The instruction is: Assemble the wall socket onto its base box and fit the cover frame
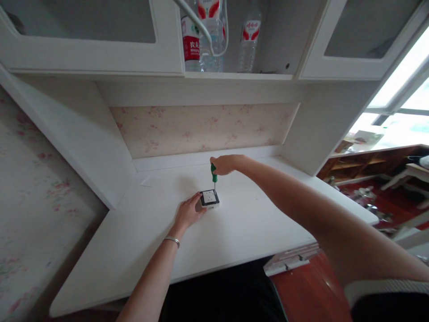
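Note:
My right hand (224, 165) is closed round the green handle of a screwdriver (214, 173), held upright. Its metal shaft points down to the right side of a wall socket (209, 197), which has a white face, a black surround and a white box beneath. Whether the tip touches a screw is too small to tell. From the left, my left hand (190, 210) grips the socket's side with fingers and thumb, steadying it on the white desk (241, 232). A metal bracelet (172, 241) circles my left wrist.
Above the desk, a shelf (234, 76) holds several plastic bottles (250, 38), with a white cable (197, 22) hanging in front. A small pale scrap (146, 181) lies at the desk's back left. An open drawer (291, 259) juts out below the front edge.

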Motion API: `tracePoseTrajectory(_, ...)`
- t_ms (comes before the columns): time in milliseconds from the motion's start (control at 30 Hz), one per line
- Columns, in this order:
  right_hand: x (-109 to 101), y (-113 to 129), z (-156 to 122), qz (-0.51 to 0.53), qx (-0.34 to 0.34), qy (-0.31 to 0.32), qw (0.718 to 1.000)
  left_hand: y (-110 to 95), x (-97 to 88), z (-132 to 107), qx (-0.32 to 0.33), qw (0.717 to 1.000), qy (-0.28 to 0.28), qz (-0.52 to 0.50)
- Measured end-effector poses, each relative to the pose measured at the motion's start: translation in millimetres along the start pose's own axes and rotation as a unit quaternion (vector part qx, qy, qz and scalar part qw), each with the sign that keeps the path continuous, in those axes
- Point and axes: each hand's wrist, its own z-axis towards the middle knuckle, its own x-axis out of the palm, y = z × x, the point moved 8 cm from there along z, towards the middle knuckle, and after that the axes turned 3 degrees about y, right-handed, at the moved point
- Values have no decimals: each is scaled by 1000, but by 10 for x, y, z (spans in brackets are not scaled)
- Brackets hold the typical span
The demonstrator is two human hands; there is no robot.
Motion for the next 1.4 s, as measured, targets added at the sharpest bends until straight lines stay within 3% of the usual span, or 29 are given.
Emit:
tracePoseTrajectory(133,-45,-36,-13,-32,21,-54,998,7,-1,-8,-6,1000,-2,-2)
tracePoseTrajectory(400,-63,-43,-28,-55,13,-59,997,-1,-18,-13,-5,1000,-9,0)
tracePoseTrajectory(567,5,-17,-46,-34,1,-12,999,3,-13,-16,0,1000,-10,8)
tracePoseTrajectory(733,-11,-29,-50,-39,18,-16,999,-22,-29,-28,-1,1000,-13,10)
tracePoseTrajectory(900,34,-27,-59,-28,0,25,999,-10,-23,-24,-7,1000,-8,12)
tracePoseTrajectory(1100,-73,18,-63,-65,17,-28,997,-12,-18,-25,-3,1000,-12,12)
tracePoseTrajectory(1400,-89,87,-51,-79,-3,-44,996,-29,-33,-21,-7,1000,-4,2)
